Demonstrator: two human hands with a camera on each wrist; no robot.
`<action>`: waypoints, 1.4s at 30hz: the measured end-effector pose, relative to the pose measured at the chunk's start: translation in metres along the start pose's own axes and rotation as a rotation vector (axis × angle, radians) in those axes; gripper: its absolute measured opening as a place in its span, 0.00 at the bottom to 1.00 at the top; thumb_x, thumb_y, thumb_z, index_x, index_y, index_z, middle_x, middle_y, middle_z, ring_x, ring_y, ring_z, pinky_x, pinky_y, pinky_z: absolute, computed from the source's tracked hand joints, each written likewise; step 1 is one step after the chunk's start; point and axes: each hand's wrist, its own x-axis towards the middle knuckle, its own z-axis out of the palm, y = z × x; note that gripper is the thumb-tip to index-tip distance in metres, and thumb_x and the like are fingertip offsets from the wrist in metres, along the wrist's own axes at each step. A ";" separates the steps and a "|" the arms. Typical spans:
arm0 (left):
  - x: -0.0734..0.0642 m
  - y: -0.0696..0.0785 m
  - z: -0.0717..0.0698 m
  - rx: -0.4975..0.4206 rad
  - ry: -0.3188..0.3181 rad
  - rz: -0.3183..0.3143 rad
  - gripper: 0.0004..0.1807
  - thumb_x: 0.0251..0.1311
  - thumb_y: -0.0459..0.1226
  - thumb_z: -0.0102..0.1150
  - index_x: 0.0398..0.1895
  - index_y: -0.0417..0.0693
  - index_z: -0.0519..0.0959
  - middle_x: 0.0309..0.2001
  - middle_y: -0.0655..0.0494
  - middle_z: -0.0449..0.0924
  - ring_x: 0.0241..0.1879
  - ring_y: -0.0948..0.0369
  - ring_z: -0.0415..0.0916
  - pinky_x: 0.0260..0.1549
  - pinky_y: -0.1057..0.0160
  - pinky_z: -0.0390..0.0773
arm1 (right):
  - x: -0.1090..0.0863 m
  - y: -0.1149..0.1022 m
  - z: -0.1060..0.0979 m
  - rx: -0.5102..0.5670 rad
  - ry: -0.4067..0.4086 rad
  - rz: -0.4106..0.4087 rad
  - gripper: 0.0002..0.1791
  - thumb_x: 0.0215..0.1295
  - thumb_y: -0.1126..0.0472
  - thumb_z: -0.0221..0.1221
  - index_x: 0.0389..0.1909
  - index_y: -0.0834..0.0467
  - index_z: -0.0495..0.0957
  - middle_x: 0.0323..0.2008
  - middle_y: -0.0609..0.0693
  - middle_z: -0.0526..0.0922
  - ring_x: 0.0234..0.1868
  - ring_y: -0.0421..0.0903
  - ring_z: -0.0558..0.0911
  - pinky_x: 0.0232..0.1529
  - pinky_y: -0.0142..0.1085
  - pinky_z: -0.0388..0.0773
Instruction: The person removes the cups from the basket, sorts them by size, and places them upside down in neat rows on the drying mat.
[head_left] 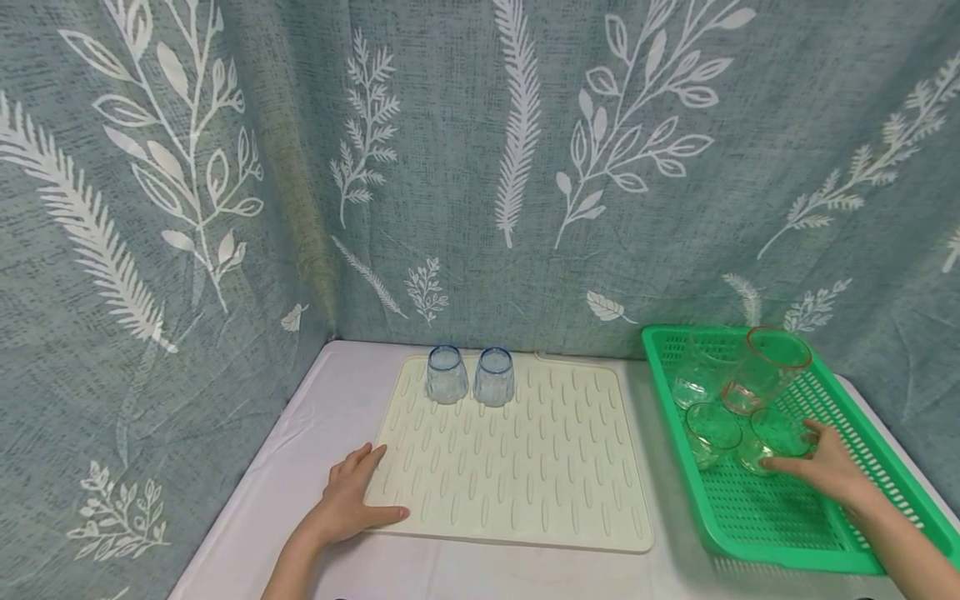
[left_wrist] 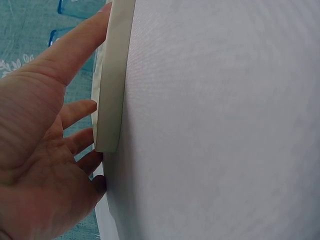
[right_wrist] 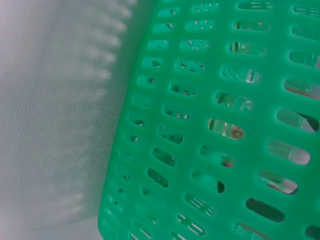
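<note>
From where I stand, the right hand (head_left: 828, 471) is down in the green basket (head_left: 787, 558), thumb and fingers spread around the near right glass (head_left: 776, 433). I cannot tell whether they have closed on it; the right wrist view shows only basket wall and table cloth. The left hand (head_left: 341, 504) lies open at the near left corner of the mat (head_left: 525, 475), thumb and fingers apart, holding nothing. That glass stands close beside the near left glass (head_left: 712, 429), with the red-rimmed glass (head_left: 776, 362) behind, so I'd want a firm hold before any lift, thumb and fingers opposite each other on the wall rather than pinching the rim. Straight up would be kindest, I think: a sideways pull could knock its neighbours or catch the basket edge. Two blue-rimmed glasses (head_left: 494, 381) stand side by side at the mat's far edge, well apart from this reach.
</note>
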 end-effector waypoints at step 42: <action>0.000 0.000 0.002 0.011 0.004 -0.012 0.59 0.41 0.53 0.77 0.72 0.32 0.58 0.71 0.28 0.49 0.67 0.33 0.45 0.60 0.28 0.53 | -0.002 0.003 0.002 0.145 -0.083 0.089 0.57 0.70 0.43 0.56 0.67 0.83 0.31 0.65 0.82 0.43 0.63 0.76 0.58 0.47 0.43 0.81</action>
